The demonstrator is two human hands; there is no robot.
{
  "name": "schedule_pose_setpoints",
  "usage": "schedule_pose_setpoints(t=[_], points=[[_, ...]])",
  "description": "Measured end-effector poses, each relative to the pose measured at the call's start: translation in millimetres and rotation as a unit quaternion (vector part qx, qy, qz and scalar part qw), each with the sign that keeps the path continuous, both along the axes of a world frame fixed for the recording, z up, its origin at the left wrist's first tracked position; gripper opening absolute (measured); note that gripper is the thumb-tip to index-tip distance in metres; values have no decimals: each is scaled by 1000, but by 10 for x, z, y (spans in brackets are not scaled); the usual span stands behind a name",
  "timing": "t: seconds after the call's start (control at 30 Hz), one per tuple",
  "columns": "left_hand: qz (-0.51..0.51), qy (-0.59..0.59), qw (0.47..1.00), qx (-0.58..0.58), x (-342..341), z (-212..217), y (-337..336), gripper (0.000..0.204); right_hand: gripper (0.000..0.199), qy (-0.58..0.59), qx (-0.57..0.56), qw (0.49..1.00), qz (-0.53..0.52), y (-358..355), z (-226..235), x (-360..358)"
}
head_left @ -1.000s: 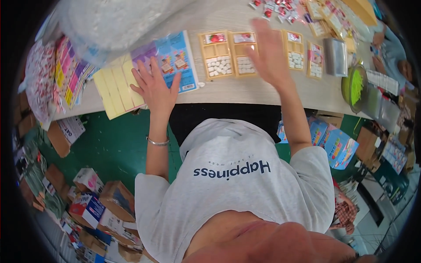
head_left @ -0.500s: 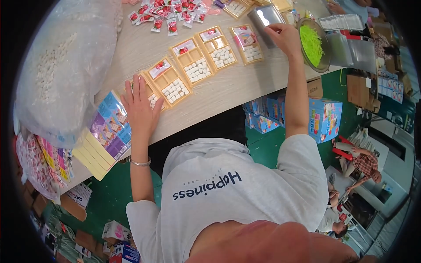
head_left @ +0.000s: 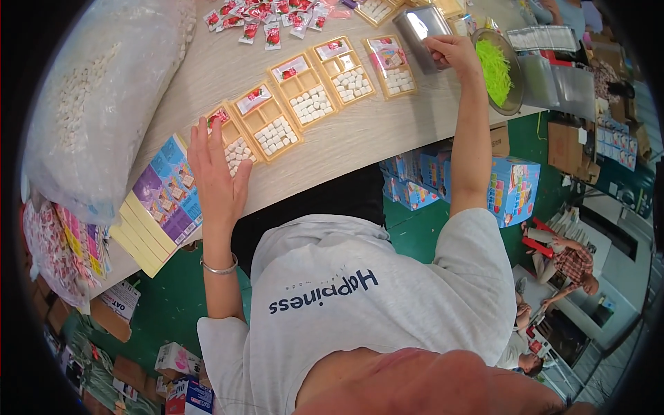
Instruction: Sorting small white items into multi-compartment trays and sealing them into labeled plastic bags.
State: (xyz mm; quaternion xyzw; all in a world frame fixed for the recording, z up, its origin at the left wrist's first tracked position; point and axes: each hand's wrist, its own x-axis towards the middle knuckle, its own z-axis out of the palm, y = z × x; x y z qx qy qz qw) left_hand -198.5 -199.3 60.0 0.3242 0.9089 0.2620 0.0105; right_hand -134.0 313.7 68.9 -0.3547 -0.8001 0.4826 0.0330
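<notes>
five trays (head_left: 315,97) line the table (head_left: 360,138); left hand (head_left: 216,176) lies flat, fingers spread (near edge bare), right hand (head_left: 453,52) grips a steel scoop (head_left: 423,29) far right.

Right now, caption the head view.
Left hand flat on yellow trays; right hand grips a metal scoop.

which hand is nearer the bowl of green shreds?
Right. The right hand rests on the shiny metal scoop just beside the bowl of green shreds. The left hand lies flat on the yellow tray at the far end of the row.
</notes>
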Motion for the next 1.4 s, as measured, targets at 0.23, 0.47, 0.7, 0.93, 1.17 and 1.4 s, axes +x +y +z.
schedule_pose_setpoints(t=[0.23,0.47,0.7,0.93,1.17,1.4], points=[[-34,-33,996,79,96,103,43,73,23,-14,-15,1000,-10,-8,21,-25],[-34,-45,991,123,154,123,56,63,27,-76,208,972,72,-76,-25,-36],[-39,-142,940,308,356,131,191,62,25,306,248,918,54,-1445,709,171],[127,-493,747,428,401,40,12,32,12,218,-276,917,187,-3234,-8,134],[279,-278,874,286,11,-194,-257,32,12,144,-106,960,213,-3684,-288,-291],[294,-107,947,68,-64,-362,-125,38,9,195,155,940,232,-3745,-402,-281]])
